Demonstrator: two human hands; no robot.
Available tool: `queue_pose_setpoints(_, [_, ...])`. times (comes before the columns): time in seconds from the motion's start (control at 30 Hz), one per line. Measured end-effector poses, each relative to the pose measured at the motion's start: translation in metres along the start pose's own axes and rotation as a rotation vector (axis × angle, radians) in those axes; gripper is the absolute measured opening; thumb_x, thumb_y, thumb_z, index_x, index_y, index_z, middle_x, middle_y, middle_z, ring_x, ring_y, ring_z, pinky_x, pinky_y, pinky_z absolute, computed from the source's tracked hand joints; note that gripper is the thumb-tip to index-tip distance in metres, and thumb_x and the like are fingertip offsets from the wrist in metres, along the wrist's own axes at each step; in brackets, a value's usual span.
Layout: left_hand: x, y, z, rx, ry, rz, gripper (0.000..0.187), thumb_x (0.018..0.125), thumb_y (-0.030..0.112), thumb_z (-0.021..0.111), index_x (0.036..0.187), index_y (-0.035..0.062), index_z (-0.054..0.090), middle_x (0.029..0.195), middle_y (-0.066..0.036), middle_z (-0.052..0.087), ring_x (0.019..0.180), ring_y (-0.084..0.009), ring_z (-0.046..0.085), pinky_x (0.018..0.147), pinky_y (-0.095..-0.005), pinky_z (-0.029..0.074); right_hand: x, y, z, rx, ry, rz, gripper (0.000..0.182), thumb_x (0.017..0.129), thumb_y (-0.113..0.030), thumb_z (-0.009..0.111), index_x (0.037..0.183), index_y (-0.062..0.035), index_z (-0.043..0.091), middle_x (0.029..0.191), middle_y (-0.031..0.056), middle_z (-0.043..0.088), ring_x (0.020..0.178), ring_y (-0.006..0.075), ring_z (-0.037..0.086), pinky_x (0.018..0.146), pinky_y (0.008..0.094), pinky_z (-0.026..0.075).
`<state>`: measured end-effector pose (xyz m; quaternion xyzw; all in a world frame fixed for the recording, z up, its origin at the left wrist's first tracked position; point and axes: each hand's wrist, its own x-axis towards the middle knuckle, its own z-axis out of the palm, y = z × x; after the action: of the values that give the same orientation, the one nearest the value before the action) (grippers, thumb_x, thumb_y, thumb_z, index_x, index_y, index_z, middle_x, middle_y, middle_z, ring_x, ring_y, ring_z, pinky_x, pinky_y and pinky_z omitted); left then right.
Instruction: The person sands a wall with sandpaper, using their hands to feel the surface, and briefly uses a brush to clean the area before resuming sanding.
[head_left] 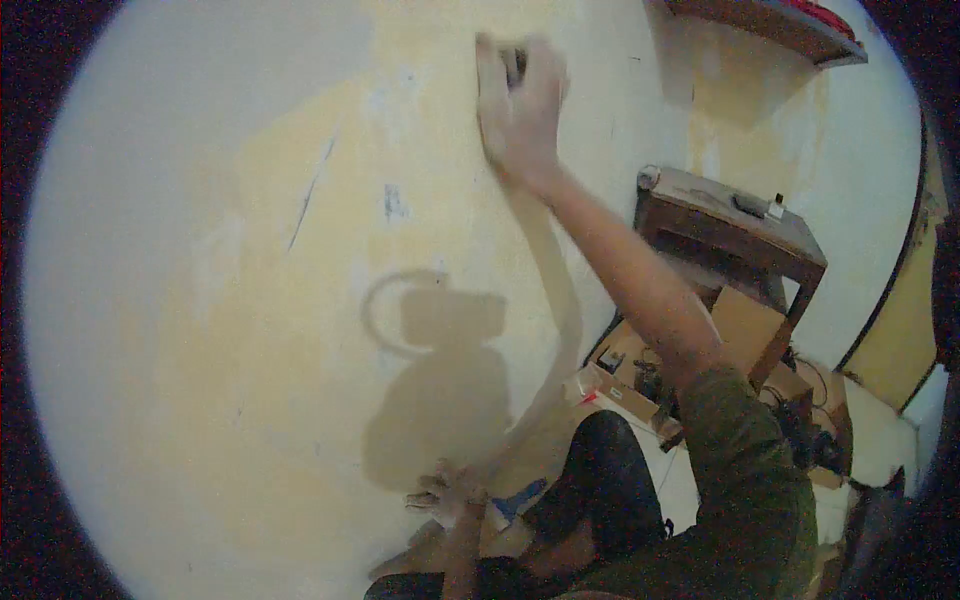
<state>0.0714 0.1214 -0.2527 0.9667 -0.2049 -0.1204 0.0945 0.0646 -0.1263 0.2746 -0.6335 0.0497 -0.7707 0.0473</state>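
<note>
My right hand is raised high against a patchy yellow and white wall. Its fingers are bent around a small dark piece, pressed to the wall and partly hidden between thumb and fingers; its kind I cannot tell. Low down near my bent knee, my left hand has its fingers spread beside the wall, holding nothing. Pale marks show on its fingers. A blue object lies close to that hand. Bare scraped patches and a dark scratch mark the wall.
A wooden table with small items on top stands at the right. Under and beside it are cardboard boxes with cables and odds and ends. A shelf juts from the wall at upper right. My shadow falls across the wall.
</note>
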Motion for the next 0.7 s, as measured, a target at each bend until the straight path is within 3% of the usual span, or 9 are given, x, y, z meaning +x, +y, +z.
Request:
queue_pose_setpoints(0.1, [0.008, -0.006, 0.016, 0.028, 0.063, -0.035, 0.108, 0.084, 0.085, 0.052, 0.167, 0.0276, 0.014, 0.165, -0.036, 0.013, 0.141, -0.0771, -0.001, 0.11, -0.0854, -0.002, 0.051, 0.019, 0.032, -0.052, 0.264, -0.147, 0.033, 0.1, -0.037, 0.067, 0.091, -0.0066, 0.055, 0.087, 0.0097, 0.054, 0.091, 0.0295, 0.048, 0.091, 0.049, 0.035])
queue_pose_setpoints(0.2, [0.005, -0.005, 0.021, -0.083, 0.016, -0.028, 0.108, 0.083, 0.087, 0.05, 0.166, 0.0261, 0.018, 0.164, -0.036, 0.016, 0.141, -0.077, -0.001, 0.111, -0.0847, -0.003, 0.009, 0.004, 0.004, 0.088, 0.053, 0.1, 0.034, 0.1, -0.035, 0.067, 0.088, -0.0057, 0.055, 0.087, 0.0096, 0.055, 0.091, 0.0292, 0.048, 0.09, 0.0487, 0.035])
queue_pose_setpoints(0.27, [0.035, -0.027, 0.08, 0.325, 0.67, 0.015, 0.105, 0.084, 0.087, 0.049, 0.165, 0.0255, 0.022, 0.163, -0.037, 0.019, 0.14, -0.0772, -0.001, 0.111, -0.0852, 0.0, -0.052, -0.001, -0.024, 0.03, -0.148, 0.118, 0.037, 0.099, -0.037, 0.067, 0.086, -0.0049, 0.055, 0.088, 0.0102, 0.056, 0.091, 0.029, 0.049, 0.088, 0.0492, 0.035])
queue_pose_setpoints(0.33, [0.037, -0.025, 0.08, 0.336, 0.67, 0.004, 0.103, 0.085, 0.086, 0.05, 0.165, 0.0276, 0.022, 0.163, -0.037, 0.016, 0.14, -0.0777, 0.002, 0.11, -0.0864, 0.004, -0.055, 0.001, -0.014, 0.127, -0.061, 0.053, 0.04, 0.099, -0.034, 0.069, 0.081, -0.0031, 0.05, 0.079, 0.007, 0.05, 0.079, 0.0231, 0.043, 0.076, 0.0438, 0.035])
queue_pose_setpoints(0.4, [-0.001, 0.002, -0.007, -0.024, 0.014, -0.053, 0.102, 0.086, 0.084, 0.053, 0.166, 0.0324, 0.016, 0.164, -0.038, 0.009, 0.138, -0.0785, 0.006, 0.108, -0.0882, 0.01, -0.025, -0.006, -0.001, 0.184, 0.038, 0.001, 0.041, 0.098, -0.032, 0.071, 0.079, -0.0023, 0.049, 0.073, 0.005, 0.046, 0.072, 0.0199, 0.04, 0.07, 0.0405, 0.036])
queue_pose_setpoints(0.5, [0.014, -0.017, 0.06, 0.263, 0.947, 0.169, 0.101, 0.086, 0.083, 0.054, 0.166, 0.0324, 0.017, 0.164, -0.038, 0.009, 0.138, -0.0794, 0.007, 0.107, -0.0886, 0.011, 0.033, -0.007, 0.022, 0.242, 0.159, -0.112, 0.039, 0.097, -0.029, 0.073, 0.078, -0.0025, 0.052, 0.071, 0.005, 0.048, 0.071, 0.0197, 0.042, 0.07, 0.0402, 0.037])
queue_pose_setpoints(0.6, [0.017, -0.025, 0.069, 0.338, 0.869, 0.19, 0.102, 0.081, 0.081, 0.06, 0.161, 0.024, 0.033, 0.156, -0.043, 0.022, 0.133, -0.0839, 0.009, 0.103, -0.0898, 0.016, 0.003, 0.005, -0.011, 0.194, 0.056, -0.074, 0.037, 0.095, -0.027, 0.076, 0.077, -0.0022, 0.054, 0.07, 0.0068, 0.053, 0.07, 0.02, 0.047, 0.072, 0.0406, 0.039])
queue_pose_setpoints(0.67, [0.028, -0.029, 0.085, 0.452, 0.896, 0.126, 0.1, 0.082, 0.079, 0.06, 0.161, 0.0244, 0.035, 0.155, -0.043, 0.024, 0.132, -0.0841, 0.009, 0.102, -0.0903, 0.015, -0.045, 0.031, -0.032, 0.095, -0.012, -0.076, 0.037, 0.094, -0.027, 0.076, 0.077, -0.002, 0.055, 0.069, 0.0071, 0.054, 0.069, 0.0203, 0.048, 0.071, 0.0406, 0.039])
queue_pose_setpoints(0.7, [0.031, -0.026, 0.087, 0.367, 0.815, 0.114, 0.099, 0.082, 0.079, 0.06, 0.16, 0.0247, 0.035, 0.154, -0.043, 0.025, 0.132, -0.0842, 0.009, 0.102, -0.0904, 0.015, -0.037, 0.025, -0.029, 0.07, -0.02, -0.121, 0.037, 0.094, -0.027, 0.076, 0.077, -0.0024, 0.054, 0.068, 0.007, 0.054, 0.069, 0.0209, 0.048, 0.071, 0.0403, 0.039])
